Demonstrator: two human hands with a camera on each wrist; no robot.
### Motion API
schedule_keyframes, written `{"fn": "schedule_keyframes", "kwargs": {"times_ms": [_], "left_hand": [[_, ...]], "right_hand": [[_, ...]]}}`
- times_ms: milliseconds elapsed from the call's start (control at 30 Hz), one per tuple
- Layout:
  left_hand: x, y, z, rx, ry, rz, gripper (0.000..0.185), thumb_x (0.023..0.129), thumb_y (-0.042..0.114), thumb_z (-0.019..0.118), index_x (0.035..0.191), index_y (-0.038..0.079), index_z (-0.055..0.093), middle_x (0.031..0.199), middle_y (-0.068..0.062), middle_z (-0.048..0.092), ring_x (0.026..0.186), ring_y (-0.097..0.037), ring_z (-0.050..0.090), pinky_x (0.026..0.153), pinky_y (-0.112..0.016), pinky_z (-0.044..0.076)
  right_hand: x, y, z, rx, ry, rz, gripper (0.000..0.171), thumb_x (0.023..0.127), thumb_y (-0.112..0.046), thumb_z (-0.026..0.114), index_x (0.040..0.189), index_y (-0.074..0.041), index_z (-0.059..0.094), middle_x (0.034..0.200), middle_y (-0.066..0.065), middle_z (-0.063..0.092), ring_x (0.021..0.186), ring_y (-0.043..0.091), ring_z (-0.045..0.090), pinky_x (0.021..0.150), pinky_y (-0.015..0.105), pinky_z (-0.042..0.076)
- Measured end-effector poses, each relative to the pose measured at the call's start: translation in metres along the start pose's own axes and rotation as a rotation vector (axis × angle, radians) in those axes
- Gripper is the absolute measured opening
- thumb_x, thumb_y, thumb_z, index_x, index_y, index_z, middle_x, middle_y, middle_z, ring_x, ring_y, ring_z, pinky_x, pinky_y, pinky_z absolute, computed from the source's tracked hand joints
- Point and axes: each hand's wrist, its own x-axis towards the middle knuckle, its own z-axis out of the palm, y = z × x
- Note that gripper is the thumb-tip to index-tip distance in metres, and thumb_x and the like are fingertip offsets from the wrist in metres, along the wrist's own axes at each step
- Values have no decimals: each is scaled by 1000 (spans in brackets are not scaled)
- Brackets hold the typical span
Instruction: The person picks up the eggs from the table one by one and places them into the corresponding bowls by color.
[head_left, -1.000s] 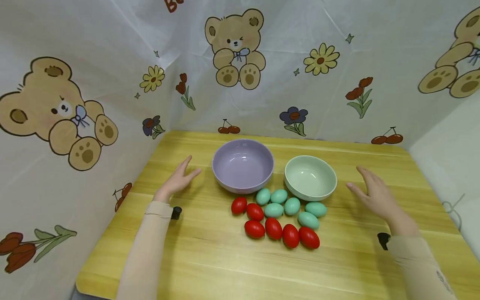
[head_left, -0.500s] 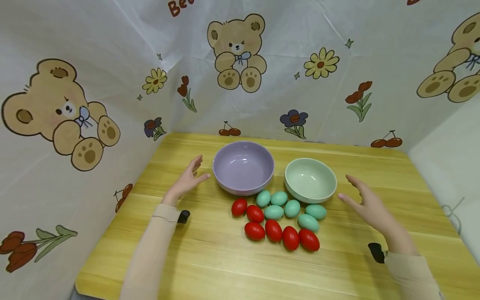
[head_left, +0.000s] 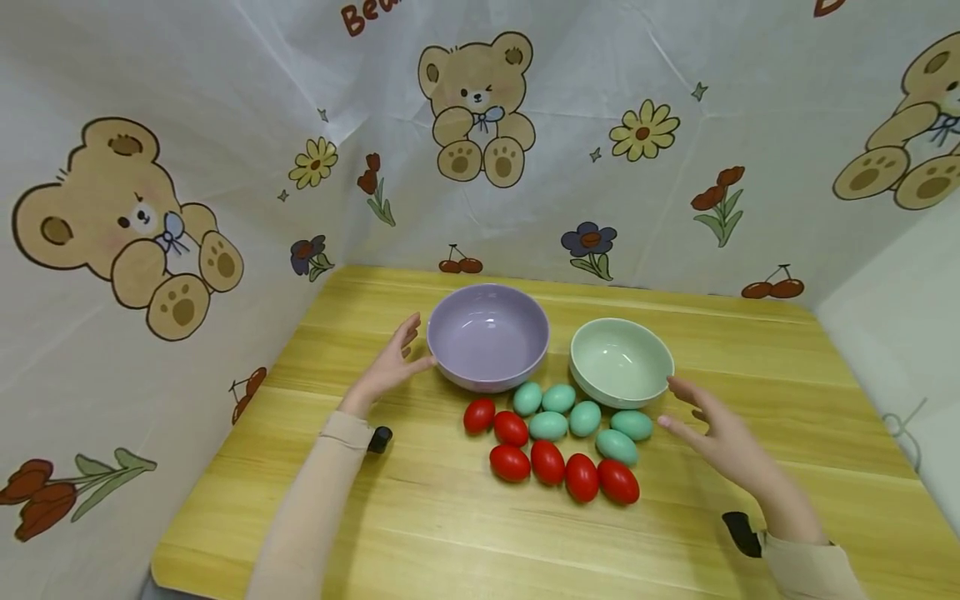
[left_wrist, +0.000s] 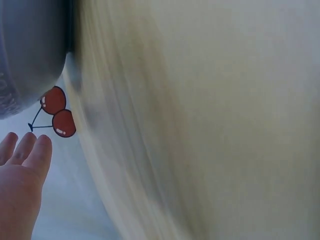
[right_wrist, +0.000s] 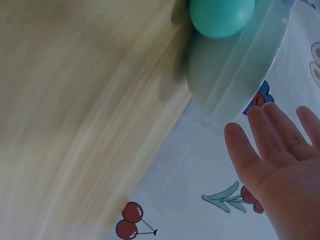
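A purple bowl (head_left: 487, 333) and a pale green bowl (head_left: 621, 360) stand side by side on the wooden table (head_left: 420, 517), both empty. In front of them lie several teal eggs (head_left: 570, 412) and several red eggs (head_left: 558, 462) in a cluster. My left hand (head_left: 393, 362) hovers with straight fingers right beside the purple bowl's left wall; whether it touches is unclear. My right hand (head_left: 712, 425), fingers spread, is close to the green bowl's right rim and the rightmost teal egg (head_left: 632, 424). Neither hand holds anything. The right wrist view shows the green bowl (right_wrist: 235, 75), a teal egg (right_wrist: 220, 17) and my fingers (right_wrist: 270, 140).
A printed cloth (head_left: 675, 150) with bears, flowers and cherries walls in the table at the back and left. A plain white panel (head_left: 900, 333) stands on the right. The table's front edge (head_left: 225, 583) is near the bottom of the head view.
Both hands have moved inward: the left hand up to the purple bowl's side, the right hand leftward toward the green bowl and the teal eggs. Bowls and eggs stayed put.
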Motion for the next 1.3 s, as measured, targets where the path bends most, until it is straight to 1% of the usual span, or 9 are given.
{"fn": "schedule_keyframes", "kwargs": {"times_ms": [100,200,300,367,567,767,933,1100,1300], "left_hand": [[1,0,3,5,-11,-5,92,84,17,70,147,0,6,151,-20,8,136,-37,13,108,-49,18],[1,0,6,9,-18,-8,93,83,18,71,147,-1,6,151,-19,7,136,-38,13,108,-49,19],[1,0,9,6,-21,-3,94,83,17,71,147,-2,5,151,-20,6,135,-40,13,108,-49,20],[2,-1,10,-1,-22,5,93,84,15,71,146,-3,5,151,-22,7,134,-42,14,107,-50,20],[4,-4,14,-35,-23,16,94,83,12,71,147,0,4,150,-24,7,133,-44,15,106,-51,21],[8,-7,17,-64,-13,30,98,81,12,73,147,1,2,150,-24,5,133,-44,16,106,-52,22],[8,-6,20,-52,-10,11,100,81,15,73,148,3,0,150,-23,5,133,-43,17,106,-49,24],[8,-6,20,-49,-6,12,98,82,15,72,148,3,0,151,-22,4,133,-43,17,106,-48,24],[8,-4,19,-52,-3,6,98,82,15,72,148,2,0,151,-21,4,133,-42,17,106,-48,24]], "right_hand": [[-4,-3,6,-8,-13,-21,61,86,-20,67,137,-1,39,131,21,47,118,34,43,89,52,39],[-7,-5,11,-23,-20,-49,61,83,-21,71,135,-4,44,130,16,50,117,23,45,92,34,42],[-10,-7,16,-13,-17,-72,61,80,-20,74,134,-8,47,128,12,53,116,8,45,90,16,39],[-12,-9,19,6,-16,-90,61,79,-19,75,133,-9,48,126,11,54,114,3,45,89,12,37],[-20,-13,31,42,-22,-174,64,72,-17,80,129,-8,52,119,10,58,105,13,54,82,23,47],[-27,-15,43,79,-46,-240,61,68,-18,82,123,-6,57,113,7,60,98,16,56,76,29,51],[-34,-17,51,99,-89,-227,58,70,-19,81,122,-6,59,114,4,60,94,19,57,73,32,52],[-36,-17,55,100,-108,-201,57,71,-18,81,122,-6,59,117,2,59,94,18,57,73,34,52],[-38,-15,61,15,-77,-216,56,68,-19,82,119,-10,62,111,-1,59,93,16,57,73,34,53]]}}
